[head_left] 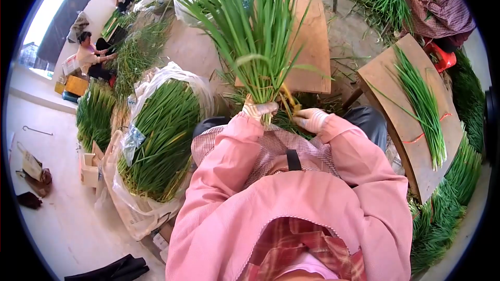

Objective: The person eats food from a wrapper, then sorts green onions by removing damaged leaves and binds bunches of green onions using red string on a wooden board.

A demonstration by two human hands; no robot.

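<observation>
My left hand (259,109), in a pale glove, is wrapped round the lower stems of a big bunch of garlic chives (258,31). The bunch stands upright, its long green leaves fanning out in front of me. Just right of the stems is my right hand (312,119), also gloved, its fingers closed at some yellowed leaves (287,101) that hang beside the bunch. Behind the chives, a wooden board (311,47) is partly covered by them. More loose greens lie below my hands, over my lap.
At my left stands a crate lined with a white plastic bag (203,88), full of chives. A wooden table (383,88) at my right bears a smaller bunch (422,104) over a red tie. Chives are heaped beyond it. Other people (94,54) sit at the left and upper right.
</observation>
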